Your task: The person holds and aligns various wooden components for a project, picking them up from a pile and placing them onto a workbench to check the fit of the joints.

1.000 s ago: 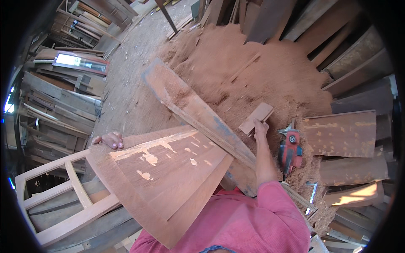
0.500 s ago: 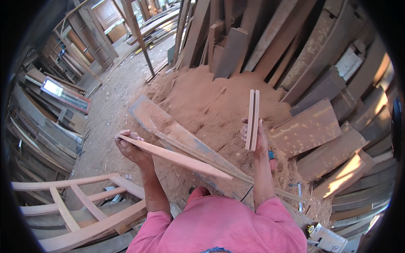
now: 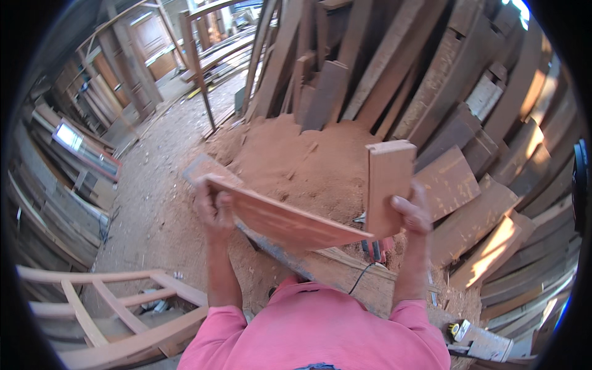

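Note:
My left hand [image 3: 214, 209] is closed around one end of a long, thin wooden panel [image 3: 283, 216], its fingers curled over the upper edge. The panel slants down to the right across my front. In my right hand [image 3: 414, 211] a short wooden board [image 3: 390, 179] stands upright, gripped along its right edge. A groove shows at the board's left edge and top. The panel's right tip overlaps the board's lower left corner in view; whether they touch I cannot tell. Behind and below them lies a partly hidden red and blue tool [image 3: 377, 250].
A worn beam [image 3: 364, 271] runs diagonally below my hands, with a black cord [image 3: 359, 282] over it. Sawdust [image 3: 290, 157] is heaped ahead. Planks [image 3: 394, 68] lean at the back and right. A wooden frame [image 3: 92, 275] lies lower left; a tape measure [image 3: 457, 330] sits lower right.
My right hand has turned the short board from its grooved edge to its broad face and lowered slightly. My left hand has moved right, and the panel has tilted to show its face.

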